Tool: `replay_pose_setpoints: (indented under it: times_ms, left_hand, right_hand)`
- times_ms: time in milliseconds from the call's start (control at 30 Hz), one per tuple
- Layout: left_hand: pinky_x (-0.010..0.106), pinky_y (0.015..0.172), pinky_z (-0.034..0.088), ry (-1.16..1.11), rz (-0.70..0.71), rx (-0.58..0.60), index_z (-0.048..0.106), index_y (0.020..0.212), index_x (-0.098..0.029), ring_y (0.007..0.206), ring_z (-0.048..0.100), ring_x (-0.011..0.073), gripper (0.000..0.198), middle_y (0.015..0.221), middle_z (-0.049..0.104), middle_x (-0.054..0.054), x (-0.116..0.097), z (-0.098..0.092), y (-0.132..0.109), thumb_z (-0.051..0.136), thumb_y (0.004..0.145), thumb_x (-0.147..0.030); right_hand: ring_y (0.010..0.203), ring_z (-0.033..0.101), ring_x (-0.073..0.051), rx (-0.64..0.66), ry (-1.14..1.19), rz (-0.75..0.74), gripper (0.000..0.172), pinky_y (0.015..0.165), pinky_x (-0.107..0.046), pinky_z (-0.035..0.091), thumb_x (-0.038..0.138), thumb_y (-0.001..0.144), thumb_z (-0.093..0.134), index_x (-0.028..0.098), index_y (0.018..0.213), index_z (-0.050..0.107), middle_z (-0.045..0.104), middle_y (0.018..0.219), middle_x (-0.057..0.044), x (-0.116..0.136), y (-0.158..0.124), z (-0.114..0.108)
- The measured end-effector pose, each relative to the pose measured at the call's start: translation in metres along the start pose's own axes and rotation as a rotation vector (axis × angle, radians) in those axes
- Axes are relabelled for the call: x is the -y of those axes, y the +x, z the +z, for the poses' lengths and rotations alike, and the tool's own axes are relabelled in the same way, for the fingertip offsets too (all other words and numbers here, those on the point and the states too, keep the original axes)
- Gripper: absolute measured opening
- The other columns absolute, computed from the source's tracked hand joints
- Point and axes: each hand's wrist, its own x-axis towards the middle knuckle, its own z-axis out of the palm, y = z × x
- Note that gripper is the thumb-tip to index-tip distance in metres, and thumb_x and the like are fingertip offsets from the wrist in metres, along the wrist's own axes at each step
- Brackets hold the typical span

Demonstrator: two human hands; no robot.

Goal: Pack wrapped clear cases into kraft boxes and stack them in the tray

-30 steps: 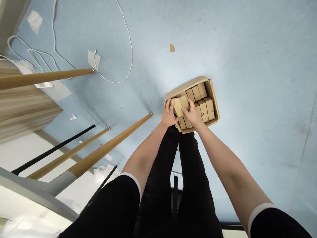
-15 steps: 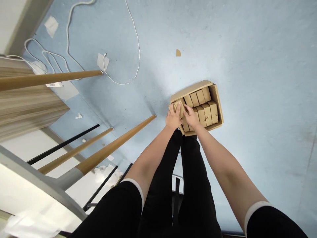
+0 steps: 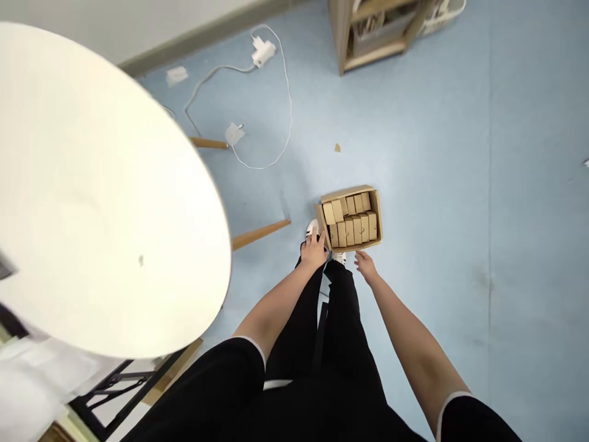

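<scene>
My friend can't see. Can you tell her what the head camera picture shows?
Seen from above, a person's empty left hand and right hand hang near an open brown cardboard box packed with small brown cardboard boxes on a pale blue floor. A round white table fills the left side.

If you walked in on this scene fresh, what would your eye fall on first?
The big round white tabletop fills the left side. Mid-frame on the blue floor sits an open cardboard carton packed with small brown boxes, with the left hand and right hand empty beside its near edge. A white cable loops across the floor behind.
</scene>
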Motion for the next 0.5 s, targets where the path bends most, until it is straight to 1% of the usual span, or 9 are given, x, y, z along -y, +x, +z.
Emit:
replay_pose_setpoints:
  times_ms: [33, 67, 133, 200, 267, 333, 367, 433, 500]
  left_hand:
    - [0.053, 0.117, 0.040, -0.025, -0.002, 0.024, 0.034, 0.162, -0.029, 0.151, 0.037, 0.0376, 0.079, 0.175, 0.013, 0.012, 0.001, -0.007, -0.031, 0.068, 0.092, -0.037]
    - [0.052, 0.117, 0.041, -0.061, -0.017, 0.042, 0.037, 0.161, -0.028, 0.149, 0.040, 0.0371, 0.075, 0.175, 0.016, 0.012, 0.003, -0.013, -0.063, 0.066, 0.093, -0.037]
    - [0.048, 0.115, 0.044, -0.158, -0.065, 0.054, 0.038, 0.160, -0.027, 0.147, 0.045, 0.0357, 0.071, 0.175, 0.017, 0.011, 0.009, -0.027, -0.127, 0.062, 0.094, -0.040]
    - [0.044, 0.114, 0.046, -0.262, -0.104, 0.027, 0.039, 0.160, -0.027, 0.145, 0.048, 0.0333, 0.068, 0.174, 0.019, 0.011, 0.019, -0.040, -0.189, 0.059, 0.096, -0.042]
    - [0.040, 0.114, 0.046, -0.351, -0.122, -0.034, 0.041, 0.159, -0.026, 0.146, 0.048, 0.0304, 0.066, 0.173, 0.023, 0.009, 0.032, -0.053, -0.244, 0.058, 0.098, -0.043]
    - [0.037, 0.113, 0.046, -0.419, -0.130, -0.112, 0.042, 0.158, -0.026, 0.148, 0.046, 0.0285, 0.062, 0.172, 0.027, 0.008, 0.049, -0.066, -0.290, 0.056, 0.099, -0.044]
    - [0.037, 0.113, 0.046, -0.445, -0.135, -0.154, 0.043, 0.157, -0.026, 0.149, 0.045, 0.0282, 0.061, 0.172, 0.029, 0.008, 0.059, -0.072, -0.309, 0.055, 0.100, -0.044]
    - [0.037, 0.114, 0.046, -0.482, -0.140, -0.244, 0.043, 0.157, -0.026, 0.150, 0.043, 0.0285, 0.060, 0.170, 0.031, 0.008, 0.082, -0.083, -0.343, 0.055, 0.100, -0.044]
    - [0.038, 0.115, 0.045, -0.513, -0.139, -0.354, 0.044, 0.157, -0.026, 0.150, 0.043, 0.0289, 0.059, 0.168, 0.035, 0.009, 0.109, -0.090, -0.374, 0.055, 0.101, -0.042]
  right_hand:
    - [0.107, 0.072, -0.029, 0.000, 0.000, 0.031, 0.056, 0.088, -0.041, 0.059, 0.049, 0.089, 0.055, 0.017, 0.133, 0.066, 0.070, 0.129, -0.016, -0.001, -0.026, -0.009]
    - [0.105, 0.073, -0.028, 0.004, 0.002, 0.020, 0.054, 0.085, -0.039, 0.059, 0.047, 0.089, 0.054, 0.018, 0.134, 0.065, 0.070, 0.129, -0.016, 0.000, -0.051, -0.016]
    - [0.104, 0.073, -0.026, 0.018, -0.009, -0.055, 0.051, 0.084, -0.038, 0.059, 0.044, 0.090, 0.054, 0.019, 0.133, 0.065, 0.068, 0.133, -0.015, 0.010, -0.104, -0.029]
    - [0.106, 0.072, -0.026, 0.047, -0.051, -0.149, 0.045, 0.087, -0.037, 0.058, 0.040, 0.090, 0.054, 0.021, 0.129, 0.067, 0.067, 0.137, -0.014, 0.028, -0.156, -0.035]
    - [0.106, 0.072, -0.026, 0.090, -0.127, -0.224, 0.039, 0.090, -0.039, 0.057, 0.037, 0.090, 0.057, 0.022, 0.124, 0.069, 0.068, 0.135, -0.013, 0.049, -0.206, -0.032]
    - [0.104, 0.072, -0.026, 0.151, -0.220, -0.312, 0.033, 0.093, -0.041, 0.056, 0.034, 0.089, 0.060, 0.022, 0.119, 0.071, 0.071, 0.129, -0.011, 0.070, -0.253, -0.017]
    - [0.104, 0.072, -0.026, 0.188, -0.267, -0.370, 0.031, 0.095, -0.041, 0.056, 0.032, 0.089, 0.063, 0.022, 0.117, 0.072, 0.072, 0.127, -0.011, 0.081, -0.274, -0.004]
    - [0.109, 0.070, -0.025, 0.268, -0.350, -0.511, 0.028, 0.099, -0.040, 0.054, 0.030, 0.088, 0.066, 0.022, 0.114, 0.073, 0.073, 0.124, -0.010, 0.102, -0.315, 0.032]
    - [0.113, 0.068, -0.024, 0.359, -0.424, -0.652, 0.026, 0.101, -0.039, 0.052, 0.028, 0.087, 0.068, 0.023, 0.112, 0.074, 0.073, 0.124, -0.009, 0.121, -0.352, 0.079]
